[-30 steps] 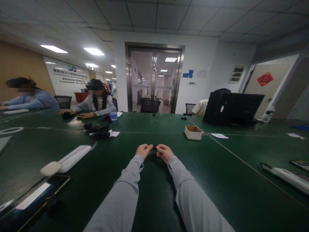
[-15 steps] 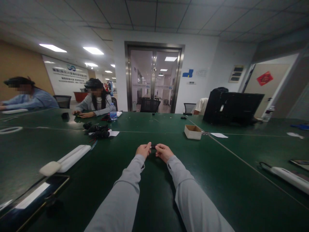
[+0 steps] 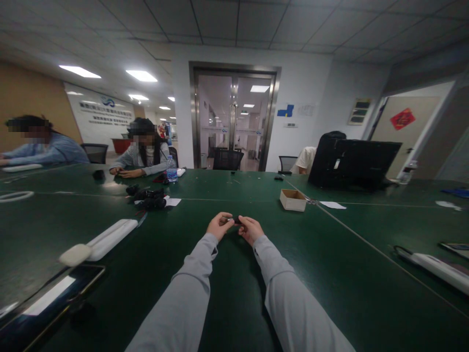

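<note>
Above the middle of the green table (image 3: 234,274), both my hands meet at a small dark object (image 3: 236,220), too small to name. My right hand (image 3: 251,229) pinches its right end between thumb and fingers. My left hand (image 3: 219,226) is closed by its other end, thumb and forefinger around a small light or metallic bit. What exactly the left fingertips grip is partly hidden. Grey sleeves cover both forearms.
An open cardboard box (image 3: 293,200) stands ahead to the right. On the left lie a white power strip (image 3: 113,239), a phone (image 3: 54,303) and black gear (image 3: 148,198). A water bottle (image 3: 171,170) and a black monitor (image 3: 355,164) stand farther off. Two people sit at far left.
My left fingers have shifted, the forefinger now raised and stretched toward the dark object. My right hand has turned a little. The object sits slightly higher and more to the right.
</note>
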Motion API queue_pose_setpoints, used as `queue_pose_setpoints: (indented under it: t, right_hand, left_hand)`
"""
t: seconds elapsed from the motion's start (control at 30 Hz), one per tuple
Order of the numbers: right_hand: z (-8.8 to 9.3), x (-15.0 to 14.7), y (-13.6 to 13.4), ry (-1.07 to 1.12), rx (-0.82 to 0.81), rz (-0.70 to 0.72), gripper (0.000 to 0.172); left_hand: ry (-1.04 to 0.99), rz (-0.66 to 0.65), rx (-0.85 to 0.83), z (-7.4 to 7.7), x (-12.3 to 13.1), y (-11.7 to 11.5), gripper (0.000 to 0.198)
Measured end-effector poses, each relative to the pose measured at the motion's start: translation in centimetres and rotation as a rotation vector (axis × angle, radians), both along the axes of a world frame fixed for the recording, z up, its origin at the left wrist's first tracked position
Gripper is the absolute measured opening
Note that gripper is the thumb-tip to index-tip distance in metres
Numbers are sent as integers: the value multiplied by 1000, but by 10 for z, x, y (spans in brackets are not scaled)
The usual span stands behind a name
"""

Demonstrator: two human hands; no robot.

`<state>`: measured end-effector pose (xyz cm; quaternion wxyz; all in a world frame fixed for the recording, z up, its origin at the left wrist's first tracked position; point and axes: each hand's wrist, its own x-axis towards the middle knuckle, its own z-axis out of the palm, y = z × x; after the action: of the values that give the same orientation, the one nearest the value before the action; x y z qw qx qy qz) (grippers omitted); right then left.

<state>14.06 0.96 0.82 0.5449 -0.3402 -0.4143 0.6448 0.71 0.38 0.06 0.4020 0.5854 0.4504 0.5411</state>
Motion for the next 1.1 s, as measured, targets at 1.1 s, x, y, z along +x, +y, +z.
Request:
queue_pose_setpoints:
  t: [1.1]
  right_hand:
    - [-4,0,2,-10,8,51,14]
  left_hand:
    - [72,100,33,-7,3,6,25]
